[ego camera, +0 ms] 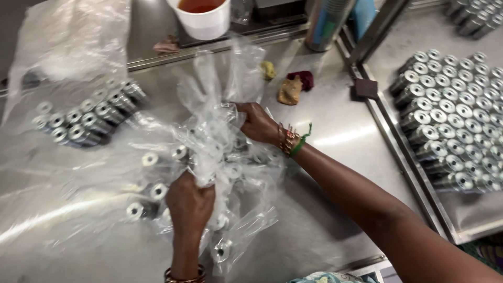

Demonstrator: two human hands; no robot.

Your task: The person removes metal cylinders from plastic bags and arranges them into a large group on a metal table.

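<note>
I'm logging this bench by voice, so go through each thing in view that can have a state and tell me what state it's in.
Left hand: closed on the crumpled clear plastic bag.
Right hand: gripping the bag's upper part.
Loose metal cylinders: lying scattered under and inside the bag.
Bagged cylinder group: lined up in rows under plastic.
Tray cylinders: packed in neat rows.
White cup: upright, holding brownish liquid.
Cloth scraps: crumpled on the table.

Shiny steel worktable [335, 131] reflecting overhead light; adjoining steel tray [398, 157] right; raised ledge [157, 60] behind.
</note>
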